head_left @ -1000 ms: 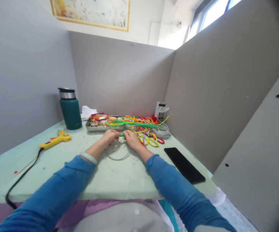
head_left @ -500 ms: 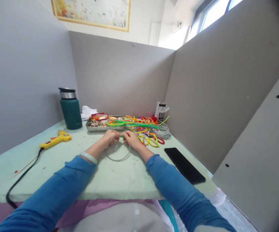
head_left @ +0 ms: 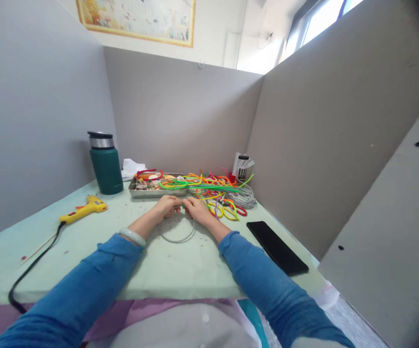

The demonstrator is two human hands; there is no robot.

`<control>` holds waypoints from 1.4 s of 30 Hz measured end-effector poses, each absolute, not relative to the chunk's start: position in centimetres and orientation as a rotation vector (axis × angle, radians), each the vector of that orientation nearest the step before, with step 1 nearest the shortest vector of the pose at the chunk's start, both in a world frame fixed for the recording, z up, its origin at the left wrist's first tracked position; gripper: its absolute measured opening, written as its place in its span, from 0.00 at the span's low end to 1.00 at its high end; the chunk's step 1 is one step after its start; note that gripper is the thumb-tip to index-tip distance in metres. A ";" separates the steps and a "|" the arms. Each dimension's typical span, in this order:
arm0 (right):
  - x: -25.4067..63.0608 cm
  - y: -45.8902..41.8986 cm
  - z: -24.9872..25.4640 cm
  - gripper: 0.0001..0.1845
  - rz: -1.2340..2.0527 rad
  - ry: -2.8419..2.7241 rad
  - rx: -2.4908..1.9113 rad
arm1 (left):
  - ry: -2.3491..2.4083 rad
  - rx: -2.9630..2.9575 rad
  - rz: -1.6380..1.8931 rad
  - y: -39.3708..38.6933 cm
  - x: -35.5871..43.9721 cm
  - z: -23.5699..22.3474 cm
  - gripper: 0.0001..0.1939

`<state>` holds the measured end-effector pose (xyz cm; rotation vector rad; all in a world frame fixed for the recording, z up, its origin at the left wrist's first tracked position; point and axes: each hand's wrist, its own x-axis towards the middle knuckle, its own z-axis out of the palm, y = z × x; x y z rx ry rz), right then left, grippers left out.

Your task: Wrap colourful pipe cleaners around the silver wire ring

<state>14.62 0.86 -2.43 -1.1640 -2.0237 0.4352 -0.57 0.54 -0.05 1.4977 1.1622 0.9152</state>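
A thin grey hoop (head_left: 176, 241) hangs in a loop beneath my two hands, its lower curve close to the tabletop. On its left side my left hand (head_left: 166, 208) is closed in a pinch. My right hand (head_left: 196, 210) pinches the other side, fingertips almost meeting those of the left. A small green piece (head_left: 183, 205) shows between the fingertips; it looks like pipe cleaner, though most of it is hidden. The upper part of the hoop is covered by my fingers.
Behind my hands lie a metal tray (head_left: 151, 193) of small parts, colourful pipe cleaners (head_left: 216, 187) and coiled grey hoops (head_left: 246, 198). A yellow glue gun (head_left: 84, 209) and green bottle (head_left: 106, 166) stand left, a black phone (head_left: 277, 248) right. Grey partitions (head_left: 183, 106) enclose the table.
My fingers have shifted slightly around the green piece, with the right fingertips now a little further left. The hoop stays in nearly the same place.
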 end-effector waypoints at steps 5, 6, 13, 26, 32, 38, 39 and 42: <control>14.6 1.0 -2.6 0.20 0.437 -2.019 -1.154 | 1.149 1.487 0.913 0.5 -0.7 -0.1 0.11; 14.5 1.0 -2.6 0.20 0.437 -2.015 -1.156 | 1.144 1.490 0.915 0.5 -0.7 -0.1 0.11; 14.5 1.4 -2.8 0.19 0.435 -2.000 -1.163 | 1.202 1.566 0.962 0.9 -0.6 -0.5 0.13; 14.2 2.0 -2.9 0.19 0.517 -1.819 -1.216 | 1.620 2.128 1.447 2.5 -1.1 -0.8 0.19; 14.4 2.7 -3.2 0.19 0.714 -1.672 -1.204 | 1.555 2.237 1.672 1.6 -0.9 0.0 0.11; 14.4 2.6 -3.1 0.19 0.742 -1.647 -1.187 | 1.444 2.548 1.388 1.1 -0.5 -0.1 0.09; 14.4 2.5 -3.1 0.19 0.720 -1.657 -1.195 | 1.476 2.551 1.343 1.1 -0.5 -0.2 0.10; 14.4 2.4 -3.0 0.19 0.666 -1.694 -1.214 | 1.511 2.504 1.197 1.1 -0.6 -0.3 0.11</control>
